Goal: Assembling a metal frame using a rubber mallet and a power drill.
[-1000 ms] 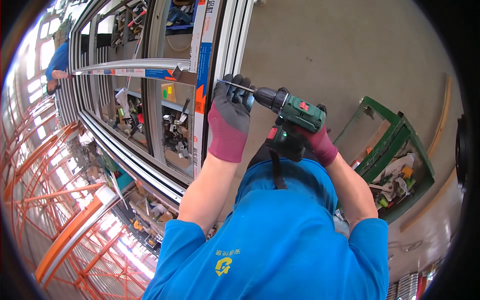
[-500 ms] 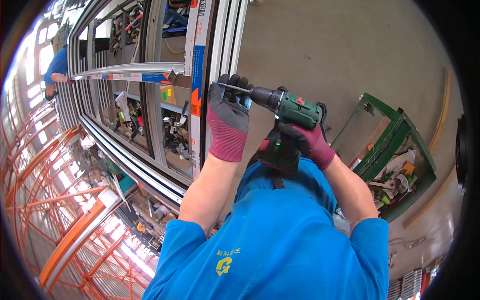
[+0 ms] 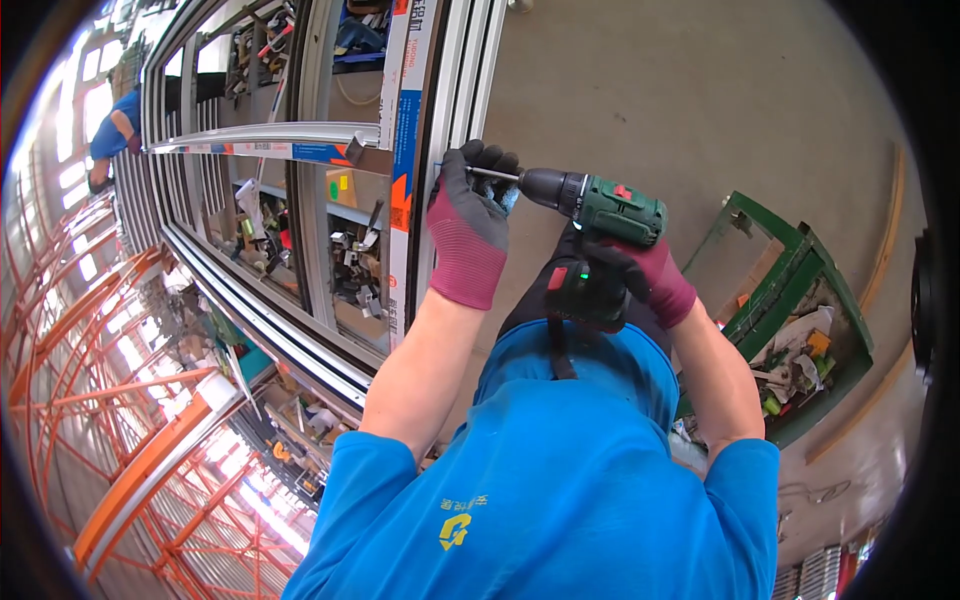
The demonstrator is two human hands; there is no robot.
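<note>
My right hand point(image 3: 655, 278), in a grey and maroon work glove, is closed round the grip of a dark green cordless drill point(image 3: 618, 208). The drill lies nearly level, and a long thin driver bit point(image 3: 492, 173) points left from its black chuck. My left hand point(image 3: 470, 225), gloved alike, has its fingers curled about the bit's front end, right beside the outer edge of an aluminium window frame point(image 3: 462, 85). Thumb and fingertips come together near the bit's tip. Whatever they pinch there is hidden by the glove. A bluish patch shows by the palm.
Shelves of loose hardware point(image 3: 355, 265) show through the frame's openings. To my right stands a green metal bin point(image 3: 800, 250) with scraps in it. Another person point(image 3: 118, 130) in blue works at the frame's far left end. Orange steel trusses point(image 3: 150, 470) fill the lower left.
The drill has come slightly right, a little away from the frame. My left hand stays at the frame's edge, its fingers still about the bit. The other person's arm has shifted.
</note>
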